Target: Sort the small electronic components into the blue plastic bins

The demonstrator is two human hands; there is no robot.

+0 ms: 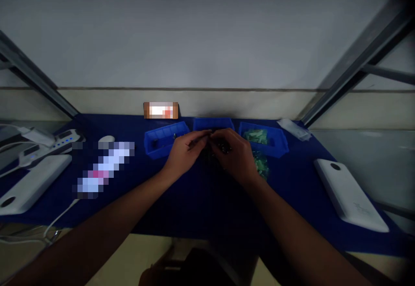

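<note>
My left hand (184,149) and my right hand (236,154) meet at the fingertips over the middle of the table. The fingers of both are closed in a pinch. Whatever small item they hold is too dark and small to name. Under my right hand lies a dark heap of small shiny pieces (221,146), partly hidden. A blue bin (212,123) stands just behind the hands. The left blue bin (164,136) has a few small dark pieces in it. In the right blue bin (275,143) lie green pieces in clear wrapping (256,136), and a similar green bag (262,165) rests in front.
On the left are a phone (105,169) with a cable, a white power bank (35,184), a power strip (52,147) and a white mouse-like object (106,142). Another white power bank (352,195) and a clear packet (295,129) lie right. A lit screen (161,110) leans at the back wall.
</note>
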